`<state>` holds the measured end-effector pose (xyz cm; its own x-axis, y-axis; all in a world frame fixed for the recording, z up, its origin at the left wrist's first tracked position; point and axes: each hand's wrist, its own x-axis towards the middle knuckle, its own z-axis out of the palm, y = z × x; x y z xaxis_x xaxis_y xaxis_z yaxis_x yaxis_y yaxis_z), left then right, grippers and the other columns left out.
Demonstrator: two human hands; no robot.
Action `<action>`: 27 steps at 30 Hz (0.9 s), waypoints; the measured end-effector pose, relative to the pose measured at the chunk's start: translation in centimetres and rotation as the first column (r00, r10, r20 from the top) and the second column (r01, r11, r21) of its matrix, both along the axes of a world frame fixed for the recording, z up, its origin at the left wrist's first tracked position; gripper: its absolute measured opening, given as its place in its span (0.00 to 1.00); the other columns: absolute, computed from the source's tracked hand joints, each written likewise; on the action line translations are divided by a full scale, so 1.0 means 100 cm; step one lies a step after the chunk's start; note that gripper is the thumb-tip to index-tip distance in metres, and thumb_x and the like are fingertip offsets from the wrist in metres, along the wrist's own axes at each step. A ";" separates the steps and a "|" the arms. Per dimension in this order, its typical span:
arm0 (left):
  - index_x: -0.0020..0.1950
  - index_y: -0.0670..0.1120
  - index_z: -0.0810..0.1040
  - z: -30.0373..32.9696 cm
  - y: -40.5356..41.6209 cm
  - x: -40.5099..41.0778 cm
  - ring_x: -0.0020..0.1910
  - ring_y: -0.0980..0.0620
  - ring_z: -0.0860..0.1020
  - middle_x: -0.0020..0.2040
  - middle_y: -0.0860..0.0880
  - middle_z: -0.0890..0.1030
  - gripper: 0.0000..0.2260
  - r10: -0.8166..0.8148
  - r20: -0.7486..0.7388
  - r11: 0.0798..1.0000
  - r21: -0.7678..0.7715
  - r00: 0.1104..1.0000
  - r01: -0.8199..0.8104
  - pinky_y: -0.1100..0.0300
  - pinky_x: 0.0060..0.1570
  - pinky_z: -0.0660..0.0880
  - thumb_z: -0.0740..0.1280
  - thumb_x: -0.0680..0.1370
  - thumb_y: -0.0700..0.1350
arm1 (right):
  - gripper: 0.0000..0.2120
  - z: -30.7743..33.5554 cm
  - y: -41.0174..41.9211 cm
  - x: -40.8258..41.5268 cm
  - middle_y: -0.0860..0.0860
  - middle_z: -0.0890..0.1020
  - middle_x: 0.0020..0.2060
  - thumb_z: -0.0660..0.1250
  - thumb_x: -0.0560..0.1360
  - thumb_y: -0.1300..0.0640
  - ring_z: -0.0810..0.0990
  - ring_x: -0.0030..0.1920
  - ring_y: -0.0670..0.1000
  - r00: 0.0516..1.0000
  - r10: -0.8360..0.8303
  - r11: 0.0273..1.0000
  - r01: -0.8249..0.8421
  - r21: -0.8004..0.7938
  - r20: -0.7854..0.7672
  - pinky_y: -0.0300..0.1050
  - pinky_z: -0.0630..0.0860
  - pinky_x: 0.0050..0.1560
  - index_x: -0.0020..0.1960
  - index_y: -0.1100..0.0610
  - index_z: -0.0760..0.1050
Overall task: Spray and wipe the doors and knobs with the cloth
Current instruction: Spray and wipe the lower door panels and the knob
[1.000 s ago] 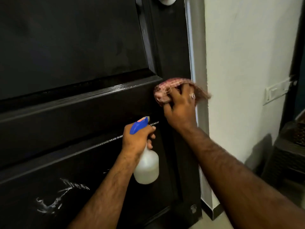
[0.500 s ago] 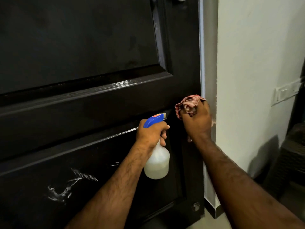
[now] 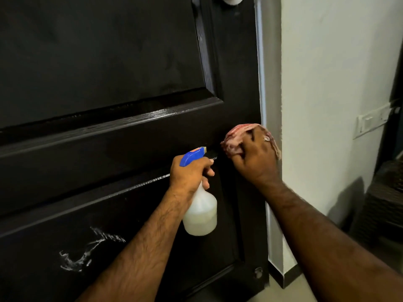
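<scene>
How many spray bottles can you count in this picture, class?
1. The spray bottle hangs in front of the dark door, gripped by the left hand. None other shows.

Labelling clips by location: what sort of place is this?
Probably inside a home, at a doorway: a dark panelled door, a white plastered wall with a switch plate, and a tiled floor.

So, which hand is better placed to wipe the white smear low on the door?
The right hand, I think. It already grips the cloth against the door, though it must travel down-left to the smear. The left hand is nearer, but it holds the spray bottle.
</scene>
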<state>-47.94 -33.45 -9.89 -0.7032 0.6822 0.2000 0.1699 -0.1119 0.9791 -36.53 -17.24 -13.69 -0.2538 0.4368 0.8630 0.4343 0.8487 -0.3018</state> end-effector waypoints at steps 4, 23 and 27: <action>0.50 0.46 0.83 0.005 0.000 0.007 0.24 0.48 0.73 0.36 0.41 0.83 0.04 -0.046 0.023 0.999 0.019 0.999 0.045 0.54 0.31 0.75 0.74 0.77 0.39 | 0.26 -0.015 -0.017 -0.011 0.62 0.69 0.75 0.63 0.85 0.44 0.75 0.69 0.64 0.944 -0.196 0.851 0.029 -0.525 -0.266 0.56 0.75 0.67 0.77 0.59 0.68; 0.50 0.46 0.84 -0.062 0.009 0.006 0.23 0.48 0.72 0.35 0.41 0.82 0.04 -0.087 0.043 0.996 -0.015 0.995 0.088 0.55 0.31 0.73 0.74 0.78 0.37 | 0.22 -0.201 -0.030 0.010 0.58 0.63 0.78 0.73 0.80 0.53 0.70 0.73 0.67 0.998 0.058 0.957 -0.049 -0.287 0.021 0.66 0.75 0.71 0.72 0.48 0.74; 0.54 0.42 0.83 -0.078 0.008 0.000 0.23 0.48 0.73 0.35 0.41 0.82 0.05 -0.100 0.032 0.995 -0.024 0.994 0.101 0.54 0.31 0.74 0.74 0.79 0.38 | 0.18 -0.139 -0.019 0.008 0.62 0.67 0.72 0.64 0.83 0.42 0.71 0.69 0.68 0.997 0.000 0.968 -0.018 -0.252 -0.074 0.62 0.73 0.68 0.68 0.49 0.78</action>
<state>-47.94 -32.69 -17.72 -0.6363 0.7545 0.1607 0.1286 -0.1017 0.9865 -35.74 -19.18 -27.56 -0.1991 0.6405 0.7417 0.3957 0.7450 -0.5370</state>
